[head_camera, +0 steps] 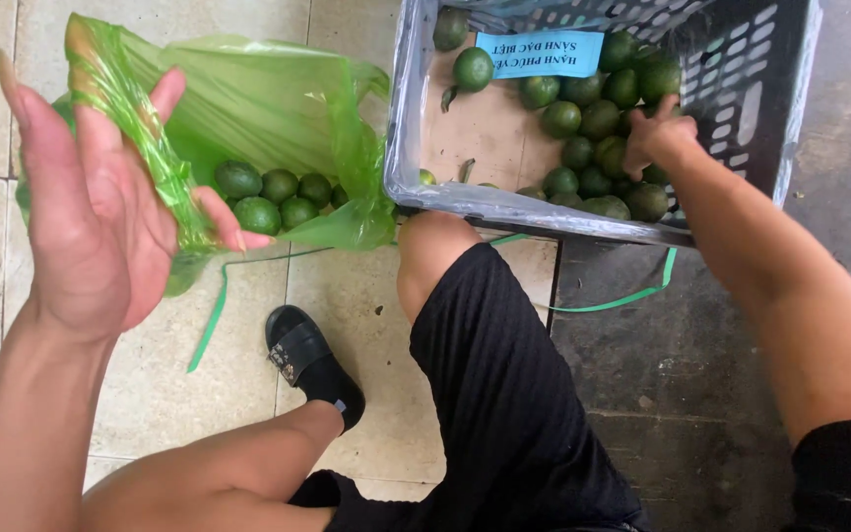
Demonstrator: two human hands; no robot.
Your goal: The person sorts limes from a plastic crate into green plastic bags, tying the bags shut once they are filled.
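Left hand (pixel 100 212) pinches my green plastic bag's (pixel 278 108) twisted rim, limes (pixel 273 192) inside, floor-level | right hand (pixel 657 138) closed around green limes (pixel 593 128) in grey crate (pixel 401 118) beside bag.

Bag left, crate right

Limes (pixel 276 195) lay in the bag (pixel 278 108) on the floor; more limes (pixel 598 148) sat in the crate (pixel 741 69) beside it.

Head camera, looking steeply down, close range.
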